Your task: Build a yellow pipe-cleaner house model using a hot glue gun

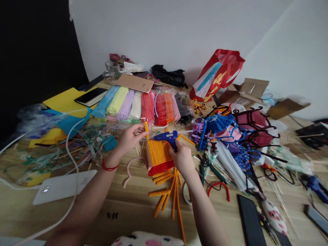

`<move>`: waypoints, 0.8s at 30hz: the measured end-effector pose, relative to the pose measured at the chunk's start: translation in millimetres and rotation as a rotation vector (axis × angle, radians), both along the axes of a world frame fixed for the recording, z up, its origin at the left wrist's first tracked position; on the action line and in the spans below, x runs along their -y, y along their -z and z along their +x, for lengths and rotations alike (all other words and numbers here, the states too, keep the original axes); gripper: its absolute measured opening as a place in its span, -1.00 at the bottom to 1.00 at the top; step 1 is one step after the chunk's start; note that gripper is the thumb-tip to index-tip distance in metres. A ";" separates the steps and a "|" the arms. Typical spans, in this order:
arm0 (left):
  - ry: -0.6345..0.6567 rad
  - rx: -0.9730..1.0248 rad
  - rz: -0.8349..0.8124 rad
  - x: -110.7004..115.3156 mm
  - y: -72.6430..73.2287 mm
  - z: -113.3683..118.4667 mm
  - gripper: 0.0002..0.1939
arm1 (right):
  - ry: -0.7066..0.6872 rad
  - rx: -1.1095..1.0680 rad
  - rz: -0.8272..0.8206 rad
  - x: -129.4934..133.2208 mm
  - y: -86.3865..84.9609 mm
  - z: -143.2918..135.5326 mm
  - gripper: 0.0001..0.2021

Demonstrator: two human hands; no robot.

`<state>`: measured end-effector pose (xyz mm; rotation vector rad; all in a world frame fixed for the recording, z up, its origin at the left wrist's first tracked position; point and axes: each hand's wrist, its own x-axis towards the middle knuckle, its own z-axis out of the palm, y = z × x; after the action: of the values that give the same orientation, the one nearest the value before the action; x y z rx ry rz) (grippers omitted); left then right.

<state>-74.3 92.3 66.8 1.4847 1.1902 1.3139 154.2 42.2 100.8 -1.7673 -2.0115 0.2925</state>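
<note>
White walls meet in a corner behind a wooden table (pixel 133 205) that is crowded with craft supplies. Along the far side lie clear packets of pipe cleaners (pixel 143 104) in blue, green, lilac, white, red, orange and pink, with a brown card (pixel 133 82) resting across their tops. A red bag (pixel 217 73) stands near the wall, and open cardboard boxes (pixel 249 89) sit to its right. Yellow and blue sheets (pixel 64 100) and a dark notebook (pixel 91 96) lie at the far left, a white power strip (pixel 64 186) sits near the front left, and a black phone (pixel 251 222) lies at the front right. Loose orange pipe cleaners (pixel 169 194) fan out on the bare wood between the forearms.

Both arms reach forward from the bottom edge. The left hand (pixel 129 137), with a red string around the wrist, pinches a short orange piece (pixel 146 129) upright between thumb and fingertips. Just beside it, the right hand (pixel 182 159) is wrapped around the grip of a blue glue gun (pixel 166 136), fingers curled closed, the nozzle pointing left toward the orange piece. Under the gun, touching the right hand, lies an orange woven block (pixel 157 153) with a red edge.
</note>
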 end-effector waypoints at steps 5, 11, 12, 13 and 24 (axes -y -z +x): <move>-0.011 -0.019 0.003 0.4 0.5 0.2 -0.67 | -0.004 -0.004 0.008 -0.2 0.4 0.4 -0.82; -0.010 0.010 -0.023 1.7 0.0 0.4 -0.67 | -0.008 -0.001 0.005 0.6 -0.4 1.1 -0.82; -0.009 0.016 -0.024 1.8 -0.2 0.6 -0.67 | -0.009 -0.002 0.006 0.8 -0.8 1.1 -0.82; -0.006 0.025 -0.028 1.9 -0.2 0.9 -0.66 | -0.011 -0.003 0.006 1.0 -1.3 1.0 -0.82; -0.006 0.000 -0.021 1.3 2.7 -0.9 -0.68 | -0.014 -0.022 -0.002 1.2 -3.6 1.1 -0.90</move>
<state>-75.2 91.0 64.2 1.4675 1.2061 1.3013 155.3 41.0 104.5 -1.7447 -2.0100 0.3175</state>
